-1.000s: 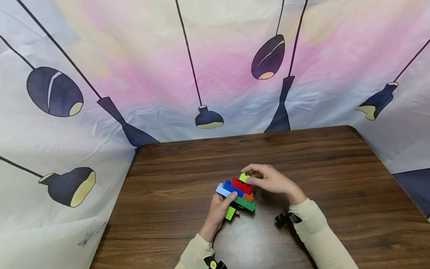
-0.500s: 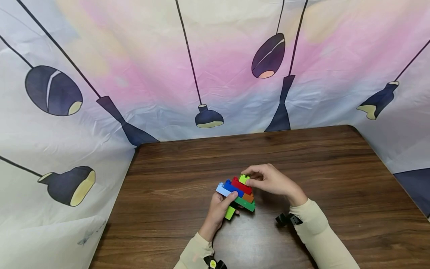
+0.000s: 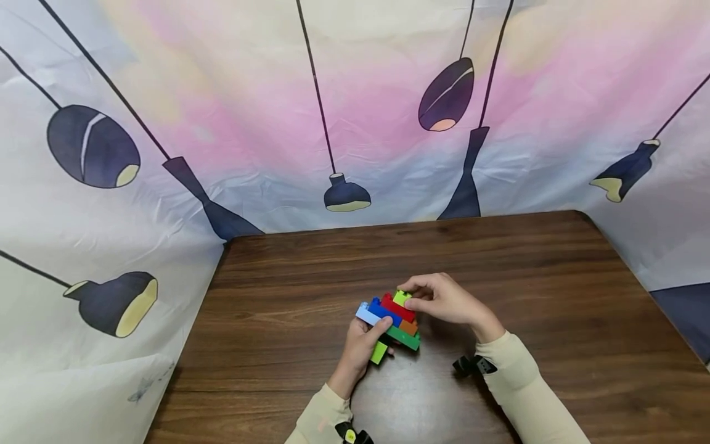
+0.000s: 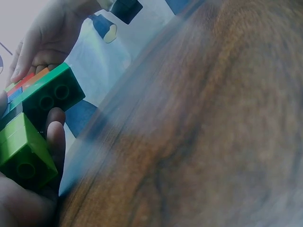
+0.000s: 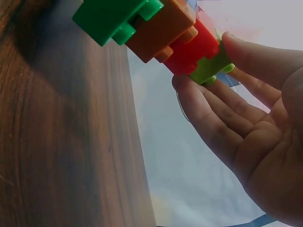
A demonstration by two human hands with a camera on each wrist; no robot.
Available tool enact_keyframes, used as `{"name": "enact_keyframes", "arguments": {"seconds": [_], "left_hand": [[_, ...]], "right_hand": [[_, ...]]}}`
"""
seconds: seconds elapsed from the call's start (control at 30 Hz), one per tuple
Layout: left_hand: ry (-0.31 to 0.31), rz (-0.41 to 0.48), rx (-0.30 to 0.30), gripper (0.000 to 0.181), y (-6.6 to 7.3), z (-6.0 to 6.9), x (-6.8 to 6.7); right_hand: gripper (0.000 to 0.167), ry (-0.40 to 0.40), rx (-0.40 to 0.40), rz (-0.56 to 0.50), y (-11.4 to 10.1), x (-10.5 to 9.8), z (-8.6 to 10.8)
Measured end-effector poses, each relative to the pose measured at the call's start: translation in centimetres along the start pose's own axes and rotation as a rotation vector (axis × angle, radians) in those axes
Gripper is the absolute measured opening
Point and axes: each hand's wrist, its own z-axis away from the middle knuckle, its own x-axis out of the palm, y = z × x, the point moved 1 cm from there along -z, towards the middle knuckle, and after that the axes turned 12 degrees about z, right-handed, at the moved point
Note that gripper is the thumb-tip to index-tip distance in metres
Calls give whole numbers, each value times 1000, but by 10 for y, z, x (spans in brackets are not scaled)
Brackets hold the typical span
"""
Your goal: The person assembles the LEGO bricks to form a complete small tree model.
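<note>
My left hand grips a build of toy building bricks, its thumb lying over the front. The stepped build has a light blue brick, a blue brick, a red brick, an orange brick and a long green brick. At the lower end a lime brick sits against the left palm. On the red brick's far side, a small lime brick is pinched between thumb and fingers of my right hand. The left fingers are partly hidden behind the build.
A dark wooden table lies beneath both hands, which are raised over it. Behind it hangs a cloth printed with lamps. Black straps with small devices are worn on both wrists.
The small lime brick and the right fingers have shifted slightly down and left, closer against the red brick. The left hand's grip stays nearly the same.
</note>
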Motion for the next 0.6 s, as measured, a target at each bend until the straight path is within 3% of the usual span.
{"name": "enact_keyframes", "arguments": {"seconds": [0.4,0.6], "left_hand": [[26,9,11,42,1,-3,1],[22,78,-1,46,2,-3,1]], "right_hand": [[31,26,-44,15,0,3,-5],[47,33,-45,15,2,6,-3]]}}
